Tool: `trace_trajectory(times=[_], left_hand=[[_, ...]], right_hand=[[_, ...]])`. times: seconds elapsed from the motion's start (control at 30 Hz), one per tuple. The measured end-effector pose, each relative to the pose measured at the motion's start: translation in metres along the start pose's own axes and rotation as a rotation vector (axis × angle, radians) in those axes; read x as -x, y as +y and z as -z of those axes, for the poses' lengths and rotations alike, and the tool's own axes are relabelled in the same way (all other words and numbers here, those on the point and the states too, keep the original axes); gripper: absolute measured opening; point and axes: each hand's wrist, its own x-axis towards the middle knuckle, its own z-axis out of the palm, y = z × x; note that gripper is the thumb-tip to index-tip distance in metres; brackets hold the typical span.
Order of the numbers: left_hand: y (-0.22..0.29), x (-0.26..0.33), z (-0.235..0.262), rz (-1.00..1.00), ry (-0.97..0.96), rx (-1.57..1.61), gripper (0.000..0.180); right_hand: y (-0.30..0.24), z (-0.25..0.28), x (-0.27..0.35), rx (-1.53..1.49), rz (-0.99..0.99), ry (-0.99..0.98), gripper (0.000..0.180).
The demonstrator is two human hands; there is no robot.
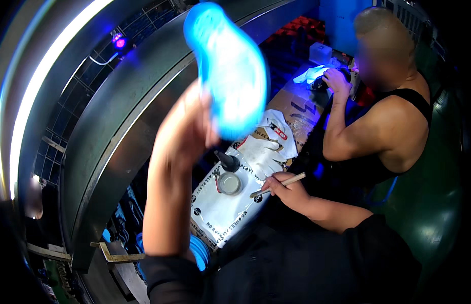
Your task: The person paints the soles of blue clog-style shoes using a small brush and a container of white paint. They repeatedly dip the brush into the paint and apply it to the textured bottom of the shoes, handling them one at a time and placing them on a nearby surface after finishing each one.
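The left hand point(204, 119) holds the sole point(231, 76) raised, at far left; the right hand point(291, 191) holds a brush point(296, 179), right of the cup point(229, 184). What is done or left, I cannot tell.

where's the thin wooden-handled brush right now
In the head view, the thin wooden-handled brush is in the person's right hand, right of centre, its tip right of the small round grey container and below the white fabric glove.

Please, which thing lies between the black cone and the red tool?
In the head view, a white glove lies between the black cone and the red tool.
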Motion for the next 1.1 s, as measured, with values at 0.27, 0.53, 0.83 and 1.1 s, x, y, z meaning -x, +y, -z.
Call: trace_trajectory(times=[0.27, 0.53, 0.83, 1.1], left_hand=[[-0.026, -0.089, -0.051, -0.407, 0.438, -0.094, 0.085], [-0.109, 0.181, 0.037, -0.171, 0.886, -1.107, 0.021], [-0.161, 0.413, 0.046, 0.293, 1.497, -1.881, 0.033], [-0.202, 0.504, 0.108, 0.550, 1.438, -1.118, 0.037]], right_hand=[[0.013, 0.040, 0.008, -0.022, -0.089, 0.148, 0.030], [0.029, 0.022, -0.001, -0.172, -0.124, 0.031, 0.030], [0.031, -0.029, -0.009, -0.201, -0.269, -0.168, 0.032], [0.040, -0.043, -0.003, -0.149, -0.235, -0.185, 0.034]])
